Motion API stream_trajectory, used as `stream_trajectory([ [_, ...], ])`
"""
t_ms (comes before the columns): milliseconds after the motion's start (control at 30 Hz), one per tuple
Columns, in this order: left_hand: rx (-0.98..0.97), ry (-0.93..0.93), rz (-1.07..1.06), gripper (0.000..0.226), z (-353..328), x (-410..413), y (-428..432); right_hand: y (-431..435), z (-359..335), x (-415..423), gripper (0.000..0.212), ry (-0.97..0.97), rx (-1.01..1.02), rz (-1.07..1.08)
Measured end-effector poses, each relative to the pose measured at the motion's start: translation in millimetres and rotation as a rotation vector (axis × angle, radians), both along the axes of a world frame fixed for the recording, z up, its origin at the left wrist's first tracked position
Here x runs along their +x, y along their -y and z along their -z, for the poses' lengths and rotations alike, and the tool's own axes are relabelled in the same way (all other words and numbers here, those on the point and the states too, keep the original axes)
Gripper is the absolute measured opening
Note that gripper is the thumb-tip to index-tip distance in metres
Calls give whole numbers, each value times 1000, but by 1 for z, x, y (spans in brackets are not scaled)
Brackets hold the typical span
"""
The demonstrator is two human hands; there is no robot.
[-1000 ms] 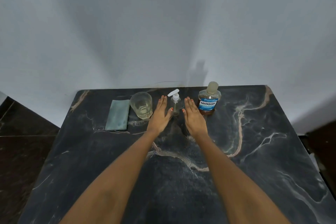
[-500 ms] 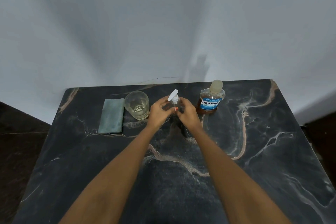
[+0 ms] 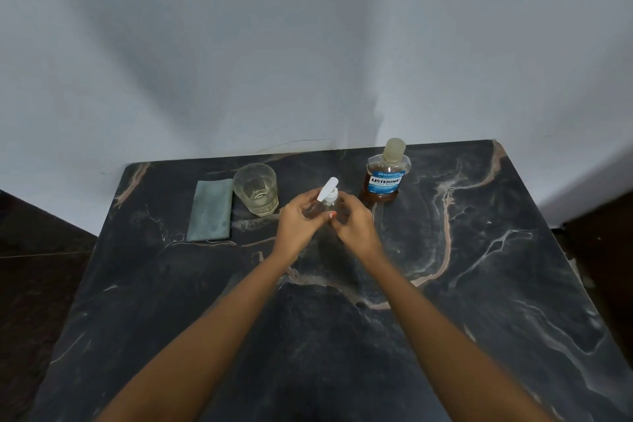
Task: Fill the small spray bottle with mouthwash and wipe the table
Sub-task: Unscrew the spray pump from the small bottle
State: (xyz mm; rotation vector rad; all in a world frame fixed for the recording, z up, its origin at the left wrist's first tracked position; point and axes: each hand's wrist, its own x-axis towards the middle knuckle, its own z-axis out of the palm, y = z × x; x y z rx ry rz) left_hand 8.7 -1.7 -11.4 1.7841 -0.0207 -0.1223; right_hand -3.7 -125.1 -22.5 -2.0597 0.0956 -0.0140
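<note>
A small clear spray bottle [image 3: 328, 197] with a white pump top stands between my hands near the back of the dark marble table [image 3: 479, 284]. My left hand [image 3: 298, 223] curls round its left side and my right hand [image 3: 354, 224] grips its right side. To the right stands the mouthwash bottle [image 3: 385, 178], blue label, amber liquid, cap on. A folded grey-green cloth [image 3: 210, 211] lies flat at the back left.
A clear drinking glass [image 3: 256, 188] with a little liquid stands between the cloth and the spray bottle. A pale wall runs along the table's far edge. Dark floor shows past the left and right edges.
My hands went from lying flat on the table beside the spray bottle to closing round it from both sides. The camera view has shifted slightly.
</note>
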Motion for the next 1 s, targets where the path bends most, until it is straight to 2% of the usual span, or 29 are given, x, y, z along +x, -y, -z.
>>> stream_trajectory([
  [167, -4, 14, -6, 49, -7, -47, 2, 2, -5, -51, 43, 56, 34, 44],
  [333, -3, 2, -16, 48, -3, -106, 4, 7, -3, -103, 43, 30, 87, 16],
  [533, -4, -6, -30, 46, 5, -164, 5, 10, 5, -157, 42, 6, 42, -32],
  [1000, -22, -69, -29, 47, 19, -216, 1, 7, 14, -207, 44, -72, -13, -87],
])
